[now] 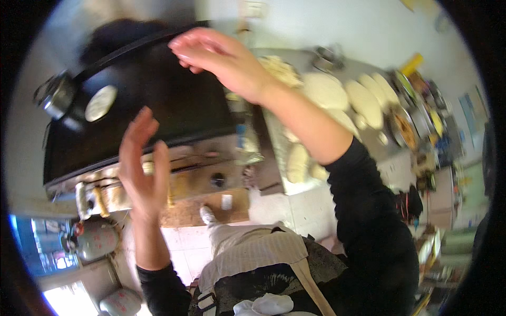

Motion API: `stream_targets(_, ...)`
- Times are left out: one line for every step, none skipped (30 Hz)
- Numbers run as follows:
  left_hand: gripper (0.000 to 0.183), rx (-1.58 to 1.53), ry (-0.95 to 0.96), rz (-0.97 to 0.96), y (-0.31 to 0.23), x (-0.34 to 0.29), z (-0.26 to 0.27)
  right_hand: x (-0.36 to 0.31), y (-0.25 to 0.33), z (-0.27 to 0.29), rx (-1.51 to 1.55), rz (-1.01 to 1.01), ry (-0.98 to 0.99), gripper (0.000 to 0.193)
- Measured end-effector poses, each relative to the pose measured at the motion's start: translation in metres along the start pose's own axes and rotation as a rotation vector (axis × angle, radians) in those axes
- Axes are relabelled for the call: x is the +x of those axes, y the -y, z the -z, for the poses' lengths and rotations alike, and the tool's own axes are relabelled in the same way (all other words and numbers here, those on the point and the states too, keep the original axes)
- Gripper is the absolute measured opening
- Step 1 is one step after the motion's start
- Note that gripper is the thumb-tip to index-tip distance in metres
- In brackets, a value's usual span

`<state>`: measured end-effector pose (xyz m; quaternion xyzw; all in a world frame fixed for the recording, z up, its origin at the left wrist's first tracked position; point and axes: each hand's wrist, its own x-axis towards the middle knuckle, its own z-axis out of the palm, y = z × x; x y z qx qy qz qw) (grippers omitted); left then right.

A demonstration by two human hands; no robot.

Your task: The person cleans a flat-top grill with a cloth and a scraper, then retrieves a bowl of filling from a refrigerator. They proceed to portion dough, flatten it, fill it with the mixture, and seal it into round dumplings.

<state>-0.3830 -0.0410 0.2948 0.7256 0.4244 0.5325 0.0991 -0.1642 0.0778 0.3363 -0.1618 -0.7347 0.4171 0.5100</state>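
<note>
A wide black griddle (158,105) takes up the left of the head view. On its left part lies a pale, flat oval of dough (100,103). My left hand (141,163) hovers over the griddle's front edge, thumb apart from the fingers, holding nothing. Stretched across to the left, my right hand (211,55) is above the far part of the griddle; its fingers are loosely bent and blurred, and nothing shows in them. Several smooth white dough pieces (363,102) rest on the worktop to the right, partly covered by my right forearm.
A metal pot (59,97) stands at the griddle's left end. The worktop (287,55) also carries a pale heap (279,71), a metal jug (327,58) and a bowl of brownish filling (403,129). Gas cylinders (97,242) stand at the lower left, near a wooden board (184,213).
</note>
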Motion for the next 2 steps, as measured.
stream_targets(0.035, -0.147, 0.023, -0.033, -0.036, -0.018, -0.043, -0.060, 0.018, 0.026, 0.075, -0.109, -0.147, 0.031)
stream_targets(0.035, -0.169, 0.050, -0.057, -0.062, -0.021, -0.077, -0.114, 0.034, 0.052, 0.044, -0.213, -0.221, 0.031)
